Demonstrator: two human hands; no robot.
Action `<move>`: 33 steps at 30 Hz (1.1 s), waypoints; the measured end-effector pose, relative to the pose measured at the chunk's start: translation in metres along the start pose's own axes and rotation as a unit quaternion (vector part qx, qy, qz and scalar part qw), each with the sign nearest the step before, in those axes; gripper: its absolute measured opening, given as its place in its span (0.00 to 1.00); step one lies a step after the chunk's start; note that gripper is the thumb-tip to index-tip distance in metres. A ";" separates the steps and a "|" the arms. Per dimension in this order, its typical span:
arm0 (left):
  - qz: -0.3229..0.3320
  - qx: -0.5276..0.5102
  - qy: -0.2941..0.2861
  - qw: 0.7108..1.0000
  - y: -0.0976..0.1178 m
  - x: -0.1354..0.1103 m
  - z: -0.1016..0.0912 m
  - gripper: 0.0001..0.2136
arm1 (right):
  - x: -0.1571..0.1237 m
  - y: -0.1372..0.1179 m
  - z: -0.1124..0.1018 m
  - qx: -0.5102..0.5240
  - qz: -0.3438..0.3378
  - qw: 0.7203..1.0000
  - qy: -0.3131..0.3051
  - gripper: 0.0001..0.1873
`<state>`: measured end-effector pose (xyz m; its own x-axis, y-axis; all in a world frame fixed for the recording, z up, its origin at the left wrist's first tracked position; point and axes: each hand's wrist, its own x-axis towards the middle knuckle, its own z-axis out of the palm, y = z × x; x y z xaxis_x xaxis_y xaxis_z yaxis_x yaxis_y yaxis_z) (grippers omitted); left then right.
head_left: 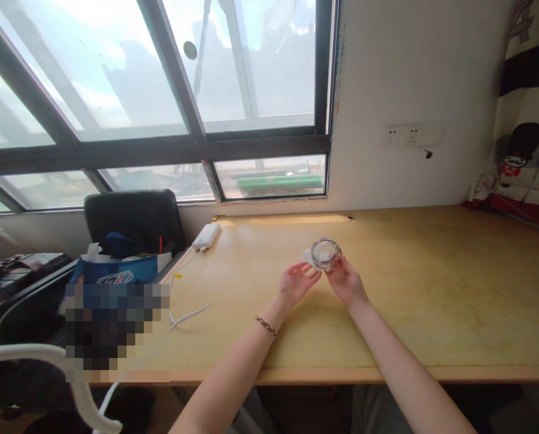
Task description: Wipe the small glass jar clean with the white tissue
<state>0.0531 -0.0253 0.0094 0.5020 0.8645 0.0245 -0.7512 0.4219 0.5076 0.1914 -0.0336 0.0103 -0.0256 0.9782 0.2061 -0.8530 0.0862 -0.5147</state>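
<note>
Window glass in dark frames (pixel 161 120) fills the upper left, with a white wall (pixel 432 90) to its right carrying a row of white sockets (pixel 407 135). Below them stretches the pale yellow wooden surface (pixel 432 289), wide and mostly bare. At its left edge stands a black padded chair (pixel 134 217) holding a blue shopping bag (pixel 113 271); a patterned cloth with a cartoon figure (pixel 523 157) hangs at the far right. A white rectangular power adapter (pixel 206 236) lies near the window corner of the surface, its thin white cable (pixel 188 313) trailing toward the near edge. Both forearms reach in from below, meeting near the middle of the surface. The right hand (pixel 346 283) pinches the small clear round glass dish (pixel 326 253) by its near rim, lifting it slightly tilted just above the surface. The left hand (pixel 296 282) is open, palm up, fingers loosely spread just beside the dish, with a small piece of white tissue (pixel 307 255) at its fingertips. A thin beaded bracelet (pixel 266 325) circles the left wrist.
</note>
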 end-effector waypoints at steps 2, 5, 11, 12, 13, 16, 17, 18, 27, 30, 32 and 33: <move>0.011 0.015 -0.003 1.000 -0.003 0.001 -0.002 0.08 | -0.001 0.000 0.000 0.005 0.002 1.000 -0.001 0.08; 0.034 0.038 0.016 0.999 -0.010 0.005 -0.007 0.08 | -0.003 0.002 0.001 0.003 0.016 1.000 -0.004 0.09; 0.024 0.040 0.048 0.998 -0.012 0.010 -0.010 0.11 | -0.005 0.004 0.003 -0.020 0.058 0.998 -0.018 0.10; 0.019 0.041 0.049 0.998 -0.011 0.010 -0.010 0.12 | -0.005 0.004 0.003 -0.025 0.067 0.997 -0.013 0.11; 0.013 0.044 0.047 0.998 -0.011 0.009 -0.010 0.12 | -0.004 0.004 0.002 -0.029 0.075 0.997 -0.006 0.11; -0.006 0.047 0.025 0.999 -0.009 0.008 -0.009 0.12 | -0.002 0.006 0.000 -0.035 0.089 0.995 0.010 0.10; -0.008 0.047 0.021 0.999 -0.009 0.008 -0.009 0.12 | -0.002 0.006 -0.001 -0.037 0.093 0.995 0.013 0.09; -0.010 0.048 0.020 0.999 -0.009 0.007 -0.008 0.12 | -0.002 0.007 -0.001 -0.040 0.095 0.995 0.016 0.09; -0.027 0.093 0.116 0.988 -0.003 0.009 -0.009 0.10 | -0.006 0.016 -0.002 -0.063 0.105 0.991 0.048 0.07; -0.031 0.133 0.149 0.979 -0.006 0.010 -0.011 0.12 | -0.008 0.018 -0.001 -0.067 0.121 0.989 0.056 0.09; -0.029 0.164 0.146 0.975 -0.010 0.010 -0.012 0.12 | -0.009 0.018 0.000 -0.075 0.144 0.985 0.060 0.13; -0.028 0.178 0.141 0.974 -0.012 0.010 -0.012 0.12 | -0.010 0.017 -0.001 -0.082 0.155 0.982 0.066 0.14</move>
<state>0.0617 -0.0183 -0.0063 0.3637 0.9043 -0.2236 -0.5049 0.3931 0.7685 0.1771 -0.0415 -0.0012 -0.1946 0.9771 -0.0859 -0.7196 -0.2017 -0.6644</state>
